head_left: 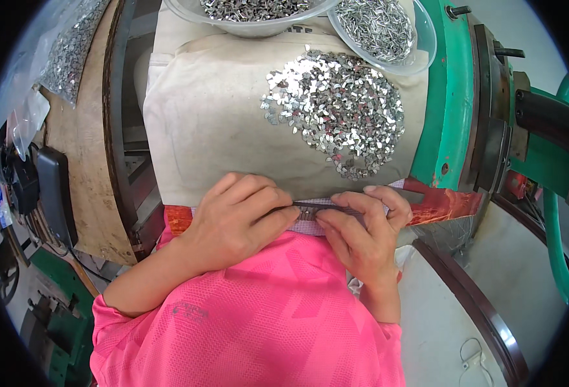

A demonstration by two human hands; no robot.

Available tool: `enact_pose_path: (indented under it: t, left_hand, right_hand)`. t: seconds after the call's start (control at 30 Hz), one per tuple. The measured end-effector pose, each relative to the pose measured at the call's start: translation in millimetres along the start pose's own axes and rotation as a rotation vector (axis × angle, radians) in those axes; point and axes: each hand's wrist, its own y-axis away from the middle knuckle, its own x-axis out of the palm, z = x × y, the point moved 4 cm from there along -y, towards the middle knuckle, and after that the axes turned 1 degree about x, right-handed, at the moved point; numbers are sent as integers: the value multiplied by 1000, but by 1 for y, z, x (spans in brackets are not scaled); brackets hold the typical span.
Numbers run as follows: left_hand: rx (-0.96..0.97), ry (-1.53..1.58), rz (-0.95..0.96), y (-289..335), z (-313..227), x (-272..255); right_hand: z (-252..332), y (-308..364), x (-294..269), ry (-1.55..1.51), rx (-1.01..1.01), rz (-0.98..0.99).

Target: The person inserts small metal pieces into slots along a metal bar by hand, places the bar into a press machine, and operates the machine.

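My left hand (239, 219) and my right hand (362, 229) meet at the near edge of a beige cloth (207, 116). Both pinch a thin dark metal strip (310, 206) held level between them. A pile of small shiny metal pieces (336, 109) lies on the cloth just beyond my right hand. My pink sleeves fill the lower middle of the view.
Two clear bowls of metal pieces stand at the back, one in the centre (252, 13) and one to the right (387, 29). A green machine body (449, 109) rises on the right. A plastic bag of pieces (71, 45) lies on a wooden board (84, 161) at left.
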Motion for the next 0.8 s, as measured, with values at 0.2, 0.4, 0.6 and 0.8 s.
enact_pose_path:
  t: [0.2, 0.4, 0.6, 0.8]
  left_hand:
    - [42, -32, 0, -5, -5, 3]
    - [17, -14, 34, -8, -7, 2]
    - [-113, 57, 59, -5, -3, 0]
    - [-79, 8, 75, 2, 1, -2]
  right_hand:
    - [-14, -13, -4, 8, 44, -119]
    - [-20, -43, 1, 105, -12, -185]
    - [-13, -54, 4, 163, -51, -118]
    - [-19, -51, 7, 36, 6, -112]
